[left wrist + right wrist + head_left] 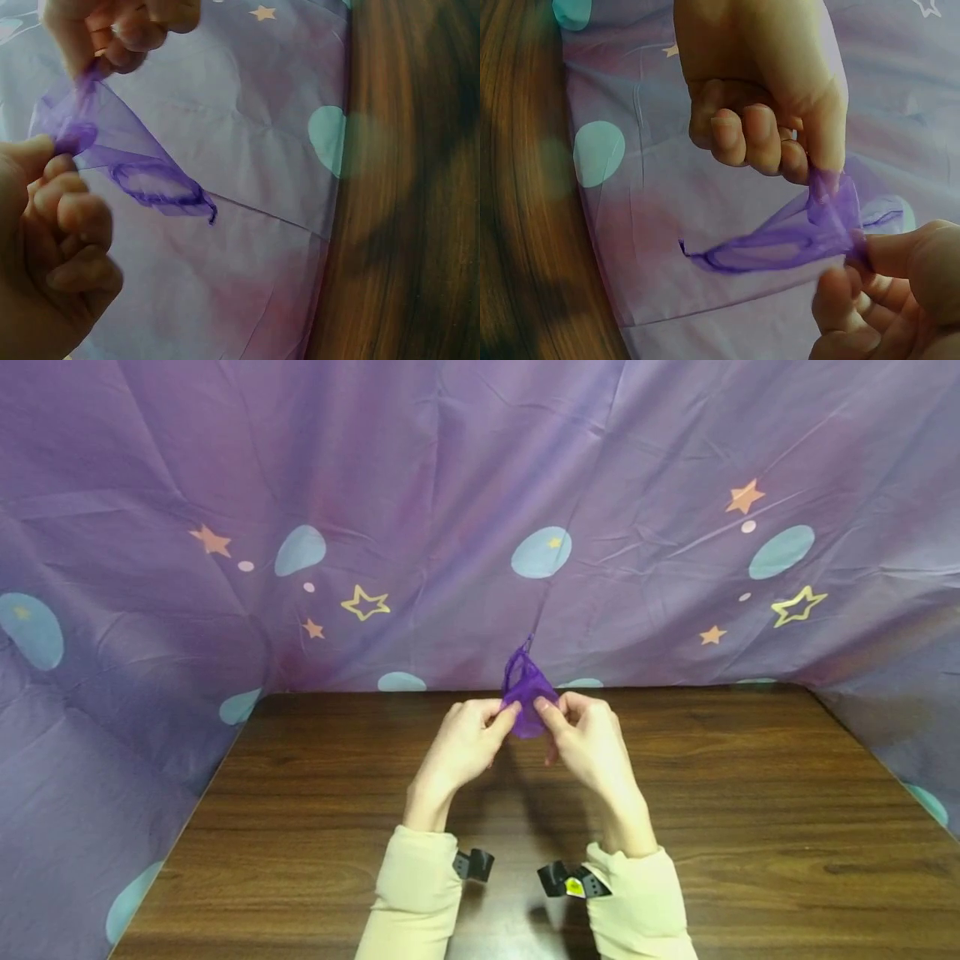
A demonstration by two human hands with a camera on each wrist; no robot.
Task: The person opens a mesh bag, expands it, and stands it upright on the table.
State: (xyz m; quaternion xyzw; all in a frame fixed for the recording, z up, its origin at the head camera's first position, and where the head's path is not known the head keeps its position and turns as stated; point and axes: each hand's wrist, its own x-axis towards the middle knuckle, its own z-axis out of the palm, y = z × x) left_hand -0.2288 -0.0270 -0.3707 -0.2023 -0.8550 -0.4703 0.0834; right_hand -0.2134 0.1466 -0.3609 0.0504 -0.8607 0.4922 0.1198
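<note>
A sheer purple organza drawstring pouch (529, 689) is stretched between both hands, raised over the far part of the table. My left hand (468, 739) pinches its left side between thumb and forefinger. On the other side, the thumb and forefinger of my right hand (592, 735) pinch the cloth. From the left wrist view, the pouch (142, 150) tapers to a knotted cord tip, with a dark cord loop along its edge. The right wrist view has the left hand (769, 82) above and the right hand (900, 292) at lower right, their thumbs pressing into the fabric.
Beneath the hands lies a dark wood-grain table (315, 827). A purple cloth backdrop (450, 460) with stars and blue ovals hangs behind it and along the sides. Black wrist mounts (474, 865) stick out from the pale sleeves (416, 885).
</note>
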